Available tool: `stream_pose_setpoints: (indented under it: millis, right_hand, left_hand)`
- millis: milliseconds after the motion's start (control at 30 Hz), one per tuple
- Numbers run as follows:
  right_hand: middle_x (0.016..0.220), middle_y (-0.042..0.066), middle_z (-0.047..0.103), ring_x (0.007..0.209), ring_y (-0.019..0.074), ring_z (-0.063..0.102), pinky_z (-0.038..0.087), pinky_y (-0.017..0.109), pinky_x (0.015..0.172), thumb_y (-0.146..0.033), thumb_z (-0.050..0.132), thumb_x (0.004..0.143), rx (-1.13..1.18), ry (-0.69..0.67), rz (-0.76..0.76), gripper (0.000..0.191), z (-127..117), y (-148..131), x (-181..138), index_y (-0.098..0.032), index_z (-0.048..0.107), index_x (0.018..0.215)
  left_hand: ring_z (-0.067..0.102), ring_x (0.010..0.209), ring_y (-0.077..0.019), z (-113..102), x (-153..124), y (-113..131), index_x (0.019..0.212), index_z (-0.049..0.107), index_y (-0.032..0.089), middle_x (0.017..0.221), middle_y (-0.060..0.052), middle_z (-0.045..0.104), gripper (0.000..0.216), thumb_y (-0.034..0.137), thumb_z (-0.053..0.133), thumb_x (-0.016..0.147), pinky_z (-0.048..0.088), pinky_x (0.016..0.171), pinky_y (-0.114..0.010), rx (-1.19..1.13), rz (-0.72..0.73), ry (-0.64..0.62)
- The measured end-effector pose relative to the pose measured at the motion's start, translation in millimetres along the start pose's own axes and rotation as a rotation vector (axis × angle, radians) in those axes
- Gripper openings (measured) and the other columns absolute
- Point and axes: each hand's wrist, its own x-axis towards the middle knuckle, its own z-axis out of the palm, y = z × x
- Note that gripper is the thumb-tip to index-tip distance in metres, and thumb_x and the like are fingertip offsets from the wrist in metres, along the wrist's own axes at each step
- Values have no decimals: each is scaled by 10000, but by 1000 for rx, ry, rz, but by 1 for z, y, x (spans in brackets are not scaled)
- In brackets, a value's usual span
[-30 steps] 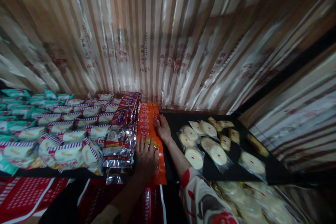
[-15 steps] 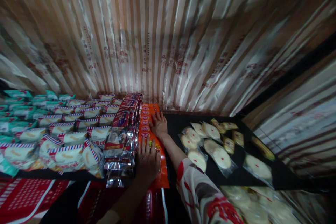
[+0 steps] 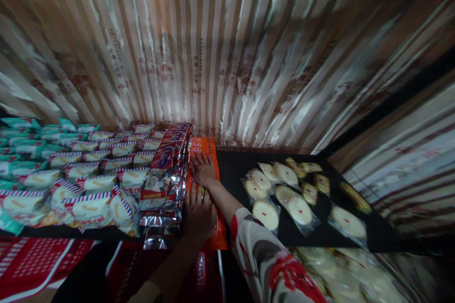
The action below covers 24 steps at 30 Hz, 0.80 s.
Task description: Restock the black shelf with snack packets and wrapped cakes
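Note:
An orange printed packet (image 3: 217,241) lies flat on the black shelf, lengthwise toward the back. My right hand (image 3: 204,169) rests on its far half, fingers stretched forward. Nearer to me, my left hand (image 3: 199,215) lies on the same packet with its fingers extended and partly spread. The two hands nearly meet, and they hide much of the orange print. Along the packet's left edge runs a stack of dark red and silver foil packets (image 3: 165,175), close to my left fingers. Whether more orange packets lie beneath cannot be seen.
Rows of white bread packs (image 3: 94,209) with striped edges fill the left, green packs (image 3: 30,149) beyond them. Right are bagged round flatbreads (image 3: 266,215) and small yellow packs (image 3: 322,184). Red baskets (image 3: 31,262) stand below the front edge. A striped curtain (image 3: 209,66) hangs behind.
My right hand has slid left and slightly nearer along the orange packet, toward my left hand. My left hand stays in almost the same spot.

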Motion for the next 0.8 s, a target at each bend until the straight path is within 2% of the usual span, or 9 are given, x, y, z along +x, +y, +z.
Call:
stream_pose_setpoints:
  millis: [100,167,267,333,467,633,733,800]
  right_hand:
    - [1474,43,315,1403,221,115,122,451,1126,-401,352,916,122,96,-34,474,-10,4,-5,-219,435,1345]
    - [1471,36,324,1396,194,157,174,415,1125,-399,329,922,265,209,10,473,-17,10,-18,-221,429,1349]
    - [1445,65,368,1355,187,279,231,390,1113,-453,253,929,523,365,237,522,-21,22,-53,-188,440,1338]
    - [1426,87,396,1332,190,328,255,382,1105,-499,212,924,663,407,370,581,-20,29,-81,-160,420,1349]
    - [1425,89,395,1320,173,353,318,337,1074,-551,154,914,796,334,434,658,-10,28,-118,-142,337,1395]
    - [1429,77,389,1313,156,364,293,317,1092,-546,192,915,854,240,365,652,-11,17,-119,-136,296,1411]
    - [1429,76,390,1312,160,366,289,327,1095,-527,209,919,838,249,360,624,-19,14,-121,-144,322,1399]
    - [1419,84,405,1310,168,370,289,337,1095,-511,220,920,784,311,355,605,-25,13,-129,-140,365,1375]
  left_hand:
    - [360,1307,-278,-2,0,0,1216,545,143,1312,-128,522,416,323,429,860,249,1085,-486,-1,12,6]
    - [336,1320,-283,-4,0,0,1232,535,147,1337,-125,499,431,332,438,856,252,1082,-488,-6,15,1]
    - [313,1331,-299,-6,1,0,1255,523,155,1374,-121,459,453,343,440,851,254,1079,-498,-16,-10,-4]
    - [301,1337,-304,-6,1,0,1278,504,155,1393,-117,437,471,349,428,855,251,1081,-501,-22,-14,-6]
    - [291,1343,-295,-1,0,-2,1300,486,156,1412,-111,412,491,356,426,855,230,1098,-488,-18,-1,-12]
    - [257,1357,-301,2,-2,-3,1307,481,158,1420,-106,401,500,363,422,855,223,1102,-490,2,-23,-38]
    - [253,1358,-297,-2,-2,-2,1314,472,147,1427,-113,389,498,359,389,871,213,1106,-490,11,-12,-56]
    - [240,1362,-300,-6,-2,-1,1315,467,134,1434,-124,375,498,352,376,877,210,1105,-495,16,-1,-65]
